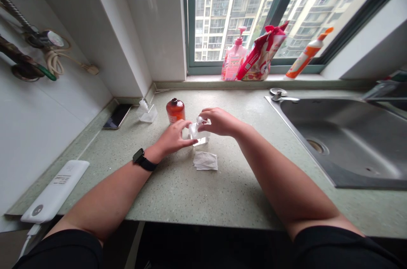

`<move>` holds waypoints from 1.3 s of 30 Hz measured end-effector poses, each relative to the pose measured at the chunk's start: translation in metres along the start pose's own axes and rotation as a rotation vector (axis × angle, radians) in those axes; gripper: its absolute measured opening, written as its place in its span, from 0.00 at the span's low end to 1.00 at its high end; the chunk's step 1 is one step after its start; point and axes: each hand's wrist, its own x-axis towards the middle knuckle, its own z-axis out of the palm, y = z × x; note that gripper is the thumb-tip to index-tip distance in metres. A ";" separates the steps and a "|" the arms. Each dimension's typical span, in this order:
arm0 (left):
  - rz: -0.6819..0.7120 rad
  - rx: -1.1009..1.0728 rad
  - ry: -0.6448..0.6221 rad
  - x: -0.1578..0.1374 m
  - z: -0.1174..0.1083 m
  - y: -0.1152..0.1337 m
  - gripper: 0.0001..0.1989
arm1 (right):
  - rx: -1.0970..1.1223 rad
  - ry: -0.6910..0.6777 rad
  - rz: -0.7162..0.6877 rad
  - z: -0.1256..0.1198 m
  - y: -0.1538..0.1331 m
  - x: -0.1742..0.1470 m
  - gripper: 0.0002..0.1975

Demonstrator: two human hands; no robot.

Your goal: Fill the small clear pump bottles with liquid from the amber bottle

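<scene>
A small clear square bottle (202,138) with a white rounded top (199,120) stands on the counter in front of me. My left hand (173,136) grips its body from the left, thumb along the near side and fingers behind. From the right, my right hand (218,121) closes its fingers at the white top; exactly how they meet it is partly hidden. Just behind my left hand is an amber bottle (175,110) with an uncovered neck. A folded white tissue (205,161) lies on the near side of the clear bottle.
Left of the amber bottle are a clear square container (147,113) and a phone (117,116). A white power bank (55,190) lies at the left edge. To the right is a steel sink (305,133). A pink pump bottle (233,60), red pouch (263,54) and orange-white bottle (307,57) line the windowsill.
</scene>
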 end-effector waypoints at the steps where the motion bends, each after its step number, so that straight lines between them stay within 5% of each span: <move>1: -0.002 0.000 -0.005 0.000 0.000 0.000 0.34 | 0.005 0.007 -0.008 0.001 0.001 0.000 0.07; 8: 0.014 -0.012 -0.026 0.000 -0.003 -0.002 0.32 | 0.092 -0.021 -0.080 0.001 0.005 -0.002 0.06; 16: 0.024 0.013 -0.008 -0.001 0.000 -0.003 0.32 | 0.234 0.034 0.040 -0.011 0.035 -0.014 0.28; 21: 0.033 0.001 -0.005 -0.002 0.000 -0.001 0.31 | 0.292 -0.033 0.092 -0.002 0.026 -0.013 0.34; 26: 0.031 0.005 0.005 -0.002 0.001 -0.003 0.31 | 0.260 0.053 0.106 0.009 0.021 -0.006 0.36; 31: 0.041 -0.015 -0.014 -0.002 0.000 -0.001 0.30 | 0.186 0.177 0.167 -0.011 0.046 -0.013 0.26; 39: 0.017 0.010 -0.014 -0.003 0.000 -0.001 0.32 | 0.269 -0.010 0.111 0.000 0.018 -0.011 0.37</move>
